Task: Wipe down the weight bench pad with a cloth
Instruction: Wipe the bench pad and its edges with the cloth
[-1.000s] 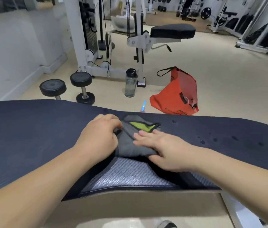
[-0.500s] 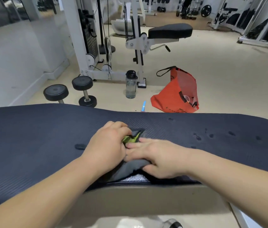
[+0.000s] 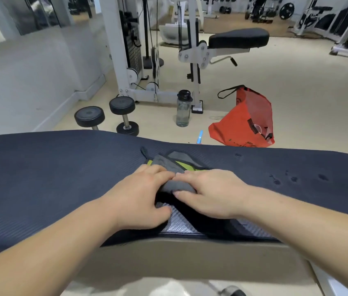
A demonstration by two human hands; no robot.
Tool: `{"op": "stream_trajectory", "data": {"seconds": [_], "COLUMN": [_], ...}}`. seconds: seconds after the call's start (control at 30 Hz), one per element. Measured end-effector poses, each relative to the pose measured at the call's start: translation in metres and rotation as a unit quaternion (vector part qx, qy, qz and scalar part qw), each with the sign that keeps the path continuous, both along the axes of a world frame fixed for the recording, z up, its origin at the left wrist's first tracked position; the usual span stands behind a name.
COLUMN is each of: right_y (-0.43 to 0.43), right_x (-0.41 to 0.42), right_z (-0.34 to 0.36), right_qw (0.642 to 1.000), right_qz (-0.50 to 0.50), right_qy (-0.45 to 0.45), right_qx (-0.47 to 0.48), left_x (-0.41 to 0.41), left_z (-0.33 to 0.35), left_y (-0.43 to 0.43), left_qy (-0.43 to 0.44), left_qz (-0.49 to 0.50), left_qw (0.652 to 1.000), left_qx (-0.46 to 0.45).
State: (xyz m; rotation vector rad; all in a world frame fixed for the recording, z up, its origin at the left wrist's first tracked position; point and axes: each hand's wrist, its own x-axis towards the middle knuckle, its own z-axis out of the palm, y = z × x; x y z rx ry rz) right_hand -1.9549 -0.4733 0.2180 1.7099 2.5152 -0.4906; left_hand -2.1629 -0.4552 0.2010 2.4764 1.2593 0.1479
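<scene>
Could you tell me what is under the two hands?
A grey cloth lies on the bench pad under the left hand and right hand; its covered part is hidden.

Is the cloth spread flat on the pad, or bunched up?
Bunched up. The cloth lies in overlapping grey and green layers, gathered between the left hand and right hand on the pad.
</scene>
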Motion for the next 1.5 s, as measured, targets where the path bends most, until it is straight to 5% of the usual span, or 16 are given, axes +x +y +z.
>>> {"op": "stream_trajectory", "data": {"seconds": [0.17,0.27,0.43,0.57,0.77,0.93,1.13,1.33,1.5], "right_y": [-0.006,-0.002,0.013,0.027,0.042,0.042,0.039,0.035,0.031], "right_x": [0.033,0.064,0.118,0.138,0.148,0.149,0.153,0.154,0.152], "right_z": [0.027,0.020,-0.006,-0.017,-0.032,-0.033,-0.034,-0.031,-0.029], "right_qw": [0.960,0.941,0.939,0.958,0.962,0.958,0.962,0.965,0.964], "right_qz": [-0.076,-0.173,-0.244,-0.236,-0.254,-0.263,-0.252,-0.236,-0.231], "right_qy": [0.242,0.288,0.202,0.117,0.048,0.058,0.058,0.066,0.069], "right_qx": [-0.116,-0.046,0.134,0.114,0.084,0.095,0.086,0.095,0.115], "left_x": [0.021,0.036,0.038,0.056,0.064,0.083,0.093,0.086,0.087], "left_z": [0.004,-0.003,-0.015,-0.021,-0.025,-0.025,-0.019,-0.026,-0.032], "left_y": [0.006,0.010,0.043,0.039,0.022,0.025,-0.023,-0.019,-0.071], "left_qy": [-0.044,0.014,0.034,0.060,0.013,-0.010,0.006,0.014,0.027], "left_qz": [-0.046,-0.112,-0.013,0.157,0.035,0.178,-0.033,0.108,-0.157], "left_qw": [0.998,0.993,0.999,0.985,0.999,0.984,0.999,0.993,0.984], "left_qx": [0.016,-0.037,-0.006,0.033,-0.012,0.015,0.002,0.042,0.082]}}
